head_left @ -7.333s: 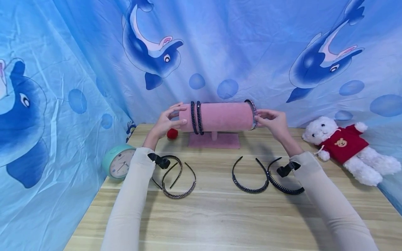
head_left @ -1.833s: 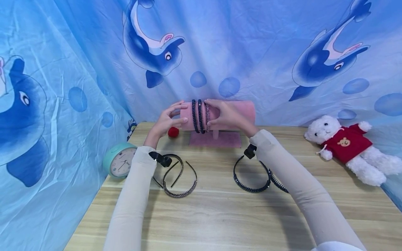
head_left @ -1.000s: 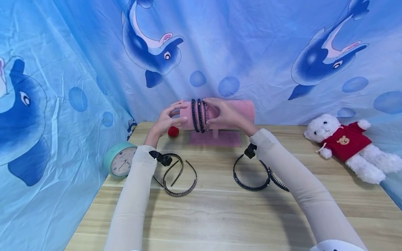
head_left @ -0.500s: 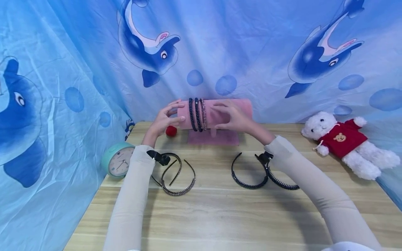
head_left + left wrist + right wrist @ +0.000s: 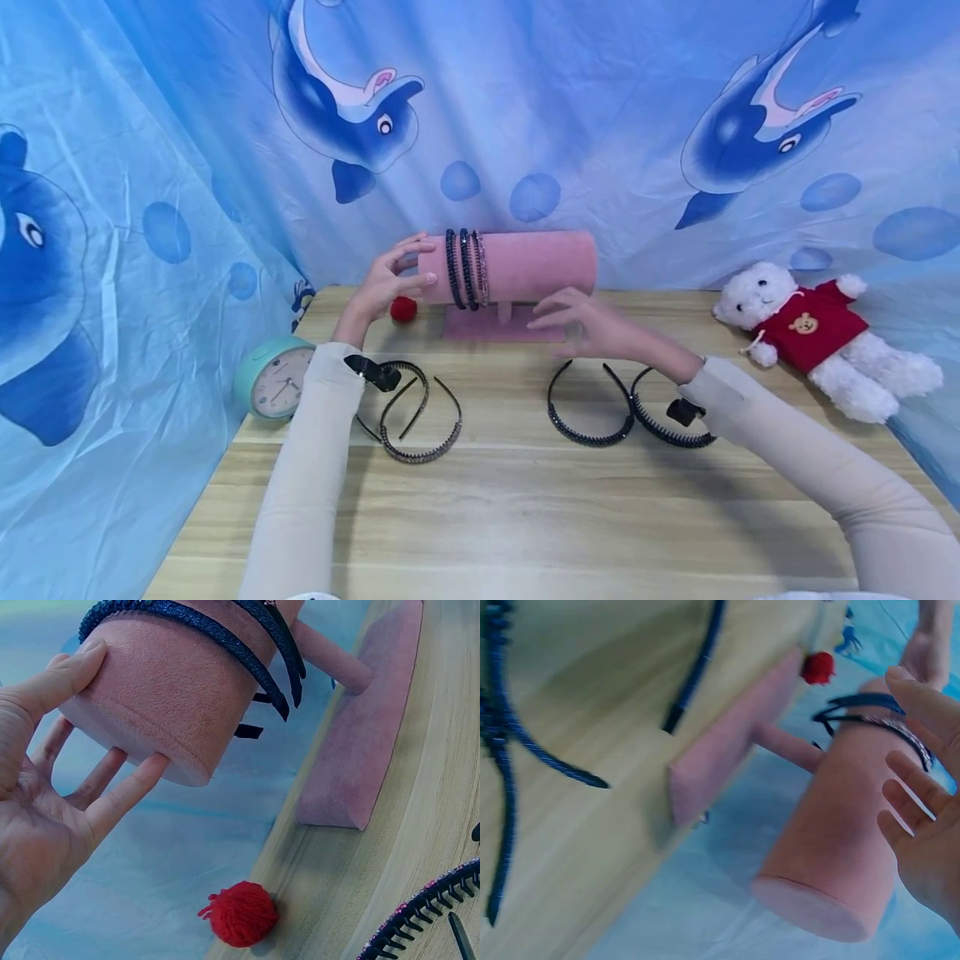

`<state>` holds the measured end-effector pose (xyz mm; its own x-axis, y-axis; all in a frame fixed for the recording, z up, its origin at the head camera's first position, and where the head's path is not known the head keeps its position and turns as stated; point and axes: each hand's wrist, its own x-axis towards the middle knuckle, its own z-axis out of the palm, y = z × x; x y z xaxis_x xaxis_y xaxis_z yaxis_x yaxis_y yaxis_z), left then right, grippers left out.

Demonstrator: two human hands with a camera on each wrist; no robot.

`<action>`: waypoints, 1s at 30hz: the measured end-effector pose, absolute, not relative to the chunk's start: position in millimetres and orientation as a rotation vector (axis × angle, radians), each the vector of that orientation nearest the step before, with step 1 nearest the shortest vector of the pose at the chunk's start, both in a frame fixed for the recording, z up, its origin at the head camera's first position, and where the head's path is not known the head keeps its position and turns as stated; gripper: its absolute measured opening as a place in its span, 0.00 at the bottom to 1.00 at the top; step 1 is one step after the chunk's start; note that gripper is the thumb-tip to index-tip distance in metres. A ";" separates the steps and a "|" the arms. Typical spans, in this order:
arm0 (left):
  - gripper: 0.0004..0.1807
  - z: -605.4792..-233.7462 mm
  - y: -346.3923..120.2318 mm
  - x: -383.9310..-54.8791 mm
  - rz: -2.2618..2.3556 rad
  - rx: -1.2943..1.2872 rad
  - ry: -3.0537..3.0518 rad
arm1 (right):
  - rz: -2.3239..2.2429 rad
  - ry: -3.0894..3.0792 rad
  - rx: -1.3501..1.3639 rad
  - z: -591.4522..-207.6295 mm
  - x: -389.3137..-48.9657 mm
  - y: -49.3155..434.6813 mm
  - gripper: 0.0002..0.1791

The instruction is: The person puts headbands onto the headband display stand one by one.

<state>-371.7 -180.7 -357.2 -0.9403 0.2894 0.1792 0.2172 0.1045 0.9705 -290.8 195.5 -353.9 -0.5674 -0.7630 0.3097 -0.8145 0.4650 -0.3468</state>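
Note:
A pink padded headband stand stands at the back of the table, a horizontal roll on a post and flat base. Two dark blue toothed headbands and a pinkish glittery headband sit side by side near its left end. My left hand grips that left end, thumb on the near side and fingers against the end face, as the left wrist view shows. My right hand is in the air in front of the stand's right side, fingers loosely spread and holding nothing, above a dark headband on the table.
Another black headband touches that one on the right. At left, a glittery headband overlaps a further one near my left wrist. A mint alarm clock, a red yarn ball and a white teddy bear line the sides.
The pinkish headband went from the roll's right end to beside the two blue ones. My right hand then let go and moved down and right; my left stays on the roll's end.

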 end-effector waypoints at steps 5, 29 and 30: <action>0.30 -355.9 -181.4 -371.3 2.000 0.516 2.299 | 0.627 -2.646 1.508 -371.0 -284.2 200.1 0.27; 0.31 -357.9 -180.7 -372.3 1.998 0.516 2.303 | 0.651 -2.713 1.904 -423.7 -271.3 194.6 0.14; 0.31 -357.9 -180.7 -372.9 1.997 0.511 2.299 | 0.651 -2.717 1.906 -424.5 -271.4 194.6 0.14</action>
<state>-372.9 -180.7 -357.9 -0.9438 0.2813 0.1733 0.2109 0.1094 0.9714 -271.4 194.6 -424.5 -0.3450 -0.9383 0.0224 -0.8467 0.3009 -0.4389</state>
